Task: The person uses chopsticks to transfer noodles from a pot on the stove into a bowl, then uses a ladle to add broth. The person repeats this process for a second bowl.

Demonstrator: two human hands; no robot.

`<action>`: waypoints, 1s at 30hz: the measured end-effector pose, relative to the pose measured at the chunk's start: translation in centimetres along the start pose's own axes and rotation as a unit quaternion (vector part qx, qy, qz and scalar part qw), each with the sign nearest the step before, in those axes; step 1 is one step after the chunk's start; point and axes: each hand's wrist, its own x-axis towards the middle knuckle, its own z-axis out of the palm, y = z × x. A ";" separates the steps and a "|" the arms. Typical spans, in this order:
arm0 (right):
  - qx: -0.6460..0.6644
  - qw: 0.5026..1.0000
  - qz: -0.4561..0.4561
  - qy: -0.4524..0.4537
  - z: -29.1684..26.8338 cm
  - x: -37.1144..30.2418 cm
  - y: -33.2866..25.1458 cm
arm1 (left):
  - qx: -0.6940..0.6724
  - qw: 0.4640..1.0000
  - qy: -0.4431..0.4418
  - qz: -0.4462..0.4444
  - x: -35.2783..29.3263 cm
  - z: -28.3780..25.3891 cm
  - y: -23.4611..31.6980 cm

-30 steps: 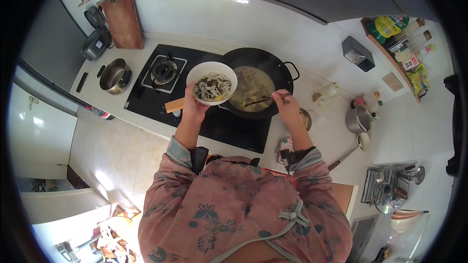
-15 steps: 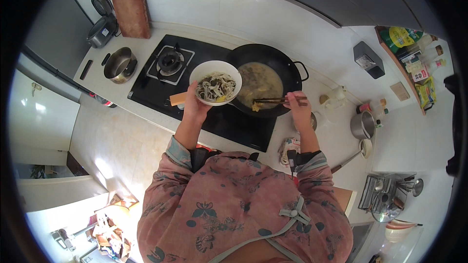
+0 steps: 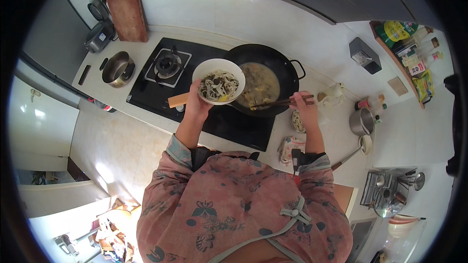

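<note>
Noodles already half fill the white round bowl (image 3: 219, 84) my left hand (image 3: 196, 107) cups; right fingers (image 3: 303, 108) pinch dark chopsticks (image 3: 280, 102) over the black wok (image 3: 267, 79) at 3 o'clock, broth left inside

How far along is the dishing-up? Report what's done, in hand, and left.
Done: the white bowl already holds a heap of noodles. In hand: the left hand holds the bowl beside the black wok, while the right hand reaches chopsticks into it. Left: broth and some bits remain in the wok; whether more noodles are there I cannot tell.
</note>
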 end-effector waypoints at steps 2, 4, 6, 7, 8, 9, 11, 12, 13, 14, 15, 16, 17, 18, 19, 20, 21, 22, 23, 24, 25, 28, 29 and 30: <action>-0.063 0.998 -0.007 -0.012 1.0 -0.8 -0.2 | 0.004 1.000 -0.005 0.000 0.0 0.0 0.0; -0.099 0.991 -0.075 -0.057 2.5 -1.5 0.2 | -0.001 1.000 -0.003 -0.005 0.0 0.0 -0.1; -0.132 0.985 -0.084 -0.068 3.6 -2.0 0.8 | -0.009 1.000 -0.009 -0.010 0.0 -0.1 -0.2; -0.156 0.978 -0.122 -0.061 4.0 -2.0 0.9 | -0.016 1.000 -0.014 -0.013 0.0 -0.1 -0.1; -0.172 0.973 -0.143 -0.055 4.2 -2.0 1.1 | -0.022 0.999 -0.017 -0.016 0.0 -0.2 -0.1; -0.188 0.967 -0.164 -0.048 4.3 -2.0 1.2 | -0.024 0.999 -0.018 -0.015 -0.1 -0.3 0.0; -0.164 0.971 -0.175 -0.021 4.3 -1.6 1.4 | -0.028 0.999 -0.019 -0.012 -0.2 -0.4 0.2; -0.148 0.975 -0.168 -0.005 4.4 -1.3 1.4 | -0.031 0.999 -0.019 -0.009 -0.2 -0.4 0.3; -0.131 0.973 -0.188 -0.004 4.5 -1.2 1.5 | -0.035 0.999 -0.019 -0.006 -0.4 -0.5 0.3; -0.111 0.975 -0.195 0.001 4.7 -1.2 1.5 | -0.038 0.999 -0.025 -0.001 -0.5 -0.5 0.4; -0.082 0.977 -0.195 0.003 5.0 -1.2 1.6 | -0.039 0.999 -0.016 -0.003 -0.6 -0.6 0.5; -0.105 0.973 -0.206 -0.011 5.3 -1.3 1.5 | -0.038 0.999 -0.013 -0.004 -0.7 -0.6 0.6; -0.119 0.970 -0.211 -0.029 5.7 -1.4 1.5 | -0.037 0.999 -0.012 -0.003 -0.7 -0.6 0.7; -0.123 0.969 -0.210 -0.048 6.1 -1.4 1.4 | -0.037 0.999 -0.007 -0.005 -0.8 -0.6 0.8; -0.164 0.954 -0.248 -0.038 6.4 -1.5 1.3 | -0.036 0.999 -0.005 -0.005 -0.9 -0.6 0.9; -0.194 0.940 -0.278 -0.030 6.6 -1.8 1.1 | -0.036 0.999 -0.003 -0.004 -1.0 -0.6 1.0; -0.225 0.924 -0.308 -0.021 6.9 -2.1 1.0 | -0.035 0.999 -0.001 -0.003 -1.2 -0.6 1.0; -0.228 0.921 -0.315 -0.036 7.2 -2.4 1.0 | -0.033 0.999 -0.002 -0.003 -1.3 -0.6 1.1; -0.230 0.917 -0.323 -0.050 7.5 -2.7 1.1 | -0.032 0.999 -0.004 -0.002 -1.3 -0.6 1.2; -0.233 0.912 -0.331 -0.064 7.7 -2.9 1.2 | -0.031 1.000 0.000 -0.003 -1.4 -0.6 1.2; -0.246 0.902 -0.350 -0.061 7.9 -3.1 1.5 | -0.030 1.000 0.004 -0.003 -1.5 -0.6 1.2; -0.265 0.885 -0.377 -0.068 8.4 -3.1 2.2 | -0.032 0.999 0.006 -0.003 -1.5 -0.7 1.3; -0.282 0.878 -0.380 -0.069 8.3 -2.9 2.4 | -0.032 0.999 0.004 -0.002 -1.4 -0.8 1.3; -0.288 0.872 -0.388 -0.070 8.2 -2.7 2.6 | -0.030 1.000 0.003 -0.004 -1.4 -0.9 1.3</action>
